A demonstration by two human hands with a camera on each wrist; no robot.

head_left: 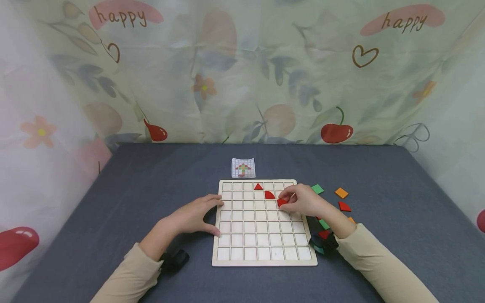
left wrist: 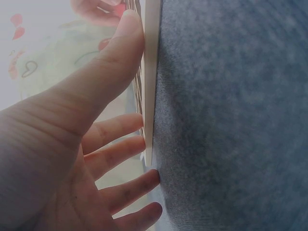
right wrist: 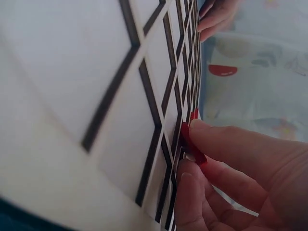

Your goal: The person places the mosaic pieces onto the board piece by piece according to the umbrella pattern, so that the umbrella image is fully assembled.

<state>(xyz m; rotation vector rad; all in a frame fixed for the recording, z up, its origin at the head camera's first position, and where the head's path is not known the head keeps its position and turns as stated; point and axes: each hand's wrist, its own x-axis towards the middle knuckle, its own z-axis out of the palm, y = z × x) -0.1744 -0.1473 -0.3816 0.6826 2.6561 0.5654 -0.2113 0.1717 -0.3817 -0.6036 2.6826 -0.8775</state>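
A pale wooden grid board [head_left: 265,262] lies on the dark cloth. In its upper rows sit a red triangle [head_left: 258,187] and a red quarter-circle piece [head_left: 269,195]. My right hand [head_left: 304,200] pinches a red piece [head_left: 282,202] between thumb and fingers, low over the squares just right of the quarter circle; the right wrist view shows this red piece [right wrist: 193,144] tilted at the grid. With fingers spread, my left hand [head_left: 193,215] rests against the board's left edge. The left wrist view has its thumb and fingertips along the frame [left wrist: 152,72].
Behind the board lies a small pattern card [head_left: 243,168]. To the right are scattered loose pieces: a green one [head_left: 317,189], an orange square [head_left: 341,192], a red quarter circle [head_left: 344,206], and several more partly hidden under my right forearm. A patterned curtain [head_left: 242,84] hangs behind the table.
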